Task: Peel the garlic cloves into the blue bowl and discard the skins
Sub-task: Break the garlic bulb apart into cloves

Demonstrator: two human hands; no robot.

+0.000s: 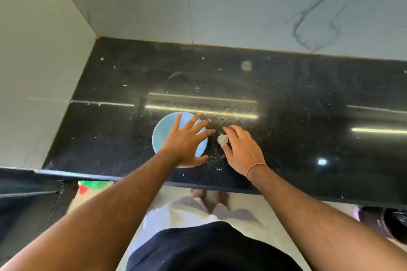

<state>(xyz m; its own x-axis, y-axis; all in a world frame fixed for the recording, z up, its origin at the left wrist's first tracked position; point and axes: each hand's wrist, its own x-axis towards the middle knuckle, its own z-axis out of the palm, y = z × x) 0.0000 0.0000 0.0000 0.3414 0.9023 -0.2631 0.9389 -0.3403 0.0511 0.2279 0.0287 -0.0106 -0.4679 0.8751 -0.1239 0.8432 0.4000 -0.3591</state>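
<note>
Right hand pinches a pale garlic piece, just right of the blue bowl; left hand spreads open over it.

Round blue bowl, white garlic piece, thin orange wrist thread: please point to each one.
Round blue bowl (161, 132): head view, bare inner surface.
White garlic piece (222, 138): head view, its middle.
Thin orange wrist thread (253, 167): head view, right wrist.

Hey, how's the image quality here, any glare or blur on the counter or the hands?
Head view: bright streaks of light glare on the glossy black counter; wide-angle lens bends its edges; left hand over the blue bowl and right hand pinching a pale garlic piece are slightly soft; the floor below is blurred.
</note>
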